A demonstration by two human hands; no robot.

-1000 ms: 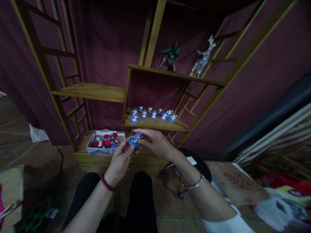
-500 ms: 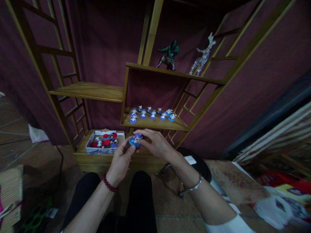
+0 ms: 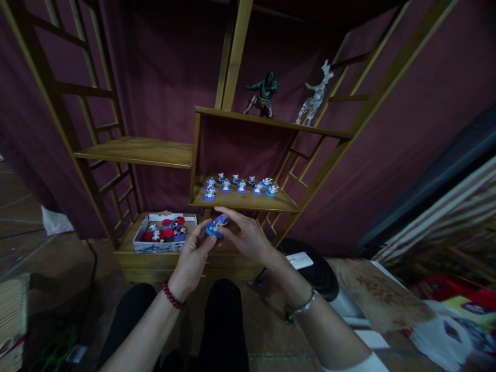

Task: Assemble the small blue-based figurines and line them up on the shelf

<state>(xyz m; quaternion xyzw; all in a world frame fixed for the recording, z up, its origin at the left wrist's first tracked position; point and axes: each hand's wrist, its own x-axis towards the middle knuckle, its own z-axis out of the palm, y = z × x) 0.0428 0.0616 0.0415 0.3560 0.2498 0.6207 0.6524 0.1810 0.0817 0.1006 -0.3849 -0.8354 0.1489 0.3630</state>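
A small figurine (image 3: pixel 220 222) with a purple top and a blue round base is held in front of the shelf unit. My left hand (image 3: pixel 196 253) grips it by the base, between thumb and fingers. On the other side my right hand (image 3: pixel 248 235) has its thumb against the figurine, its forefinger stretched above the head; its other fingertips are partly hidden. Behind the hands, several similar figurines (image 3: pixel 241 186) stand upright on a wooden shelf (image 3: pixel 232 202). Below left, an open cardboard box (image 3: pixel 158 247) holds several more, lying jumbled with red bases showing.
On the upper shelf stand a dark green figure (image 3: pixel 267 93) and a clear deer statue (image 3: pixel 315 98). A bare shelf board (image 3: pixel 135 151) juts out at left. To the right are a round black stool (image 3: pixel 321 276) and white plastic bags (image 3: pixel 442 330).
The right hand's fingers have lifted slightly off the figurine's top. The figurine has tilted a little, and the whole view has shifted slightly.
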